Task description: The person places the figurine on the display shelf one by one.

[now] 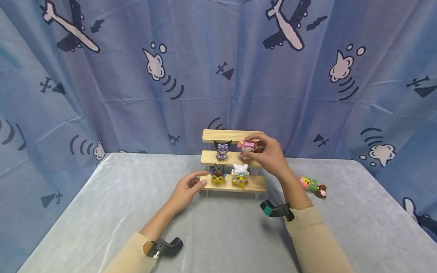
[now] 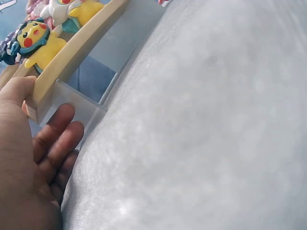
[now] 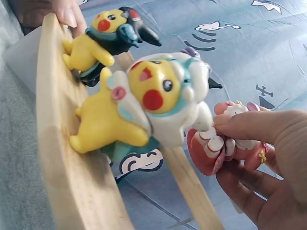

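A three-tier wooden display stand [image 1: 252,183] stands on the cloth. My left hand [image 1: 184,189] holds the left end of its lowest board, thumb at the front edge, other fingers by the clear side panel [image 2: 91,103]. With thumb and fingers my right hand [image 1: 271,155] grips a pink figurine [image 3: 225,139] at the right of the middle board. To its left on that board sits a black-and-purple figurine [image 1: 222,151]. The lowest board bears a yellow figurine in a black hood [image 1: 217,175] and a yellow figurine in a white hood [image 1: 240,175].
Right of the stand, beside my right forearm, a green, pink and brown figurine [image 1: 312,185] lies on its side on the grey cloth [image 1: 136,212]. The stand's top board [image 1: 228,135] holds no figurine. A blue patterned curtain [image 1: 191,76] hangs close behind.
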Demonstrator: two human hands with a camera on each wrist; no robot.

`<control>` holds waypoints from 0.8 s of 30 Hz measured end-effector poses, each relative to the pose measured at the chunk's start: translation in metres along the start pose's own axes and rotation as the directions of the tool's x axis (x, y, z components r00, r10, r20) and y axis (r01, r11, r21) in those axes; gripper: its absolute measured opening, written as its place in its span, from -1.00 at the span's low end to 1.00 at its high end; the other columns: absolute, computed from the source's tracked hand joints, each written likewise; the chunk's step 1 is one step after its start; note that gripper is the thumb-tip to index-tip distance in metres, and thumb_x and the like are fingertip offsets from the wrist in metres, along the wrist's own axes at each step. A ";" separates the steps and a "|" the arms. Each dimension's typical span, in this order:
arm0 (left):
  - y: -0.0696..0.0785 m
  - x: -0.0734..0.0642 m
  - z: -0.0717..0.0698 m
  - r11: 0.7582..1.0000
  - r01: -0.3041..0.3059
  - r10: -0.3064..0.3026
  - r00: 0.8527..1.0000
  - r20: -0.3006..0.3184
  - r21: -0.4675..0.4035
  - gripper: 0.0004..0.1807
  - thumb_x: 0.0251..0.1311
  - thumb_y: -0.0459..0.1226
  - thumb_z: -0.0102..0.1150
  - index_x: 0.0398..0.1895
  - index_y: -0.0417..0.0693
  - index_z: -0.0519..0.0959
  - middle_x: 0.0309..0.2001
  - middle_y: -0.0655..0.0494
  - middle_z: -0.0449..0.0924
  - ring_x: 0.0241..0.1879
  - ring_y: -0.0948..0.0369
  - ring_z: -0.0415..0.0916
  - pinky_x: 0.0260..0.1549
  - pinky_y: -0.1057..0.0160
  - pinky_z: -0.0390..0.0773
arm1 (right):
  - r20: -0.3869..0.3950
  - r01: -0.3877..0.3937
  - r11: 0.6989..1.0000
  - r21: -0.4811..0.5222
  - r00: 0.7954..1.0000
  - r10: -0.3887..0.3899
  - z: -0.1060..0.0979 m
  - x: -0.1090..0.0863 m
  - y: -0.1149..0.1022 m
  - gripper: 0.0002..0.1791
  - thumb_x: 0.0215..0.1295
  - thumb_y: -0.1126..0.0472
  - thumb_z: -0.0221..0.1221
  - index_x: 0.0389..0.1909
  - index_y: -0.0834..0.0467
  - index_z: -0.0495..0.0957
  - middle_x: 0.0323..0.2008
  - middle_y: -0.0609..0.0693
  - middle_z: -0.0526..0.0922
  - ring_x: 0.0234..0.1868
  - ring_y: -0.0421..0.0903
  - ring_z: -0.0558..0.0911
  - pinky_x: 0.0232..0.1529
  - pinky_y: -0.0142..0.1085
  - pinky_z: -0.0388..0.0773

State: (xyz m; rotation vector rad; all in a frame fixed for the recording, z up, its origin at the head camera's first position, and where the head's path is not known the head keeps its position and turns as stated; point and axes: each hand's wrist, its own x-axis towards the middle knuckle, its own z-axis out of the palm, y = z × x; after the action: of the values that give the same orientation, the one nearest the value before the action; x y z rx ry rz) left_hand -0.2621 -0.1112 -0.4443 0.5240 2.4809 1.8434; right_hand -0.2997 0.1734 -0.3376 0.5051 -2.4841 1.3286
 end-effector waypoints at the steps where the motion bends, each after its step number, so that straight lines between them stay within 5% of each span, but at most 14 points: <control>1: 0.000 0.000 0.000 1.000 0.003 -0.003 1.000 0.000 0.001 -0.61 0.44 -0.24 0.15 0.28 -0.11 0.55 -0.34 -0.32 0.63 -0.33 -0.01 0.59 -0.35 0.27 0.51 | 0.002 -0.004 1.000 -0.005 1.000 0.004 0.001 0.000 0.000 -0.52 0.11 0.18 0.50 0.07 0.10 0.63 0.01 0.10 0.64 -0.20 -0.05 0.68 -0.24 -0.39 0.60; 13: -0.011 0.002 0.001 1.000 -0.025 0.025 1.000 -0.010 -0.017 -0.60 0.42 -0.17 0.18 0.27 -0.02 0.56 -0.36 -0.25 0.63 -0.36 0.10 0.58 -0.36 0.30 0.51 | 0.007 0.033 0.999 0.024 0.999 -0.034 0.009 0.000 0.008 -0.59 0.12 0.27 0.48 0.00 0.13 0.64 -0.02 0.09 0.67 -0.13 -0.11 0.65 -0.21 -0.46 0.63; 24: -0.013 0.003 0.001 1.000 -0.025 0.025 1.000 -0.006 -0.009 -0.61 0.42 -0.16 0.18 0.26 -0.01 0.57 -0.37 -0.26 0.63 -0.38 0.13 0.55 -0.36 0.32 0.49 | 0.120 0.044 0.999 0.033 0.992 -0.048 0.004 0.000 0.006 -0.65 0.22 0.22 0.42 0.02 0.11 0.64 0.03 0.07 0.65 -0.07 -0.07 0.65 -0.11 -0.34 0.65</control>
State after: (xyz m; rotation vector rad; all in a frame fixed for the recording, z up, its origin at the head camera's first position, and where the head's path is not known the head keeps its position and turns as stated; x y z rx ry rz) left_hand -0.2685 -0.1122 -0.4563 0.5521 2.4799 1.8673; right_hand -0.3024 0.1734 -0.3440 0.6644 -2.5357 1.3571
